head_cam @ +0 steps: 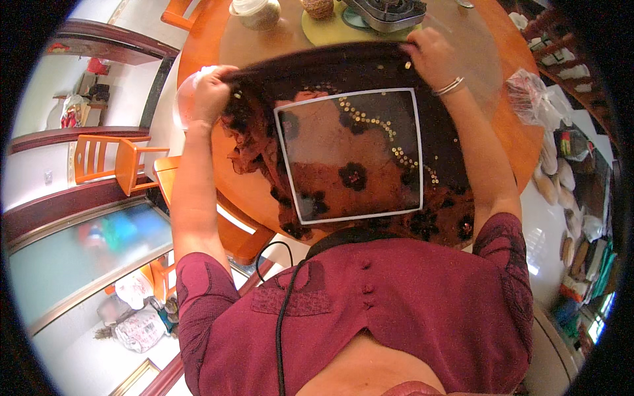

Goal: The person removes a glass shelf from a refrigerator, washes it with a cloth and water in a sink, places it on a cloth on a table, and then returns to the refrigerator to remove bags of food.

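Note:
Between my two hands a dark sheer cloth point(317, 74) with black flowers and gold sequins is stretched out over the round wooden table point(247, 193). My left hand point(214, 94) grips its far left edge, beside a pinkish translucent plastic thing point(184, 101). At the far right corner, my right hand point(433, 57) pinches the same edge; a bracelet point(449, 86) circles that wrist. A white-edged, four-sided clear panel point(353, 156) shows in the middle of the cloth, with sequins and flowers visible through it. Whether the panel lies over the cloth or under it, I cannot tell.
A portable gas stove point(389, 15) stands on the far side of the table, near a woven-looking container point(318, 7) and a lidded pot point(256, 12). Wooden chairs point(131, 163) are at the left. Plastic bags point(537, 99) sit by the table's right edge.

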The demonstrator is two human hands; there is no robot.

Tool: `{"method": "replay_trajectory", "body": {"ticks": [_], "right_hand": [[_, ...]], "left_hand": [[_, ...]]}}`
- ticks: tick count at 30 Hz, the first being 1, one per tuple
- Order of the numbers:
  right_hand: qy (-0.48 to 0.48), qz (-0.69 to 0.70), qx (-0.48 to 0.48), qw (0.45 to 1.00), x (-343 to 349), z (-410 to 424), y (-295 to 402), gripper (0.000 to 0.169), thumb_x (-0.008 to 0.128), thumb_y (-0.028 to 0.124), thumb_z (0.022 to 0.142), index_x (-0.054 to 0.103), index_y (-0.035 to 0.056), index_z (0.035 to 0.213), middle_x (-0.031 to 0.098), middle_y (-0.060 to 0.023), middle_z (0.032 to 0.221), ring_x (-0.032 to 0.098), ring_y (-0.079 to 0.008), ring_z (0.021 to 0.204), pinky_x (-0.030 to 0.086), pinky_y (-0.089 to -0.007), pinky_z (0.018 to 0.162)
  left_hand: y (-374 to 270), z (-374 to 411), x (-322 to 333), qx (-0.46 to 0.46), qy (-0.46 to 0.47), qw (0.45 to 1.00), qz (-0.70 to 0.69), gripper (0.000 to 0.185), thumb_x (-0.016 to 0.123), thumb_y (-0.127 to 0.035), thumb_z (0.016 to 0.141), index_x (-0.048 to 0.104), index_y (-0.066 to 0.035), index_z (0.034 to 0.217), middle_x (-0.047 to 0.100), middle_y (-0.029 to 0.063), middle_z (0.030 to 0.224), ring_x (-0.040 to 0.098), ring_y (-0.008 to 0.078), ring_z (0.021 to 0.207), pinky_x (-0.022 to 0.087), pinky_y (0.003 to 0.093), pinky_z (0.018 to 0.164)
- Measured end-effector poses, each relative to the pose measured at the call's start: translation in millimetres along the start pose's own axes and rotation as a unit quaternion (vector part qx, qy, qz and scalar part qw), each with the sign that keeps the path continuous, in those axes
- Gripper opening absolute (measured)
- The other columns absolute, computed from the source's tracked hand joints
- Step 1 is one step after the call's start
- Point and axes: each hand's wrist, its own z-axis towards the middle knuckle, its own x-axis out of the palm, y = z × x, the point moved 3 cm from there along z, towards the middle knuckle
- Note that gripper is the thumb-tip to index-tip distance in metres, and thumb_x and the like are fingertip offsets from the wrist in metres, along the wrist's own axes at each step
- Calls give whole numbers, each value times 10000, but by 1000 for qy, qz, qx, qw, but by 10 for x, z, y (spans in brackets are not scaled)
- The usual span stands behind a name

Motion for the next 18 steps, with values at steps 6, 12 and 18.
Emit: {"method": "replay_trajectory", "body": {"ticks": [6, 12, 18], "right_hand": [[-178, 27, 40, 983, -759, 758, -23, 111, 583, 123, 795, 610, 41, 865, 616, -168, 827, 603, -318, 792, 471, -391, 691], [62, -194, 117, 972, -489, 1098, -121, 222, 560, 226, 841, 603, 45, 961, 607, -177, 944, 576, -359, 903, 469, -406, 773], [117, 25, 284, 951, 307, 367, -480, 344, 644, 339, 791, 597, 102, 1037, 629, -118, 841, 617, -279, 743, 486, -384, 690]], "left_hand": [[36, 310, -510, -5, -120, 988, -97, 247, 521, -62, 790, 660, -31, 992, 678, 47, 896, 641, 155, 755, 491, 248, 687], [-396, 420, -708, 66, -170, 792, 583, 232, 452, -259, 872, 656, -158, 919, 625, 94, 862, 637, 321, 804, 512, 412, 650], [181, 626, -90, -251, -74, 965, 17, 336, 513, -69, 735, 608, -21, 1054, 660, 133, 901, 659, 221, 792, 529, 329, 685]]}}
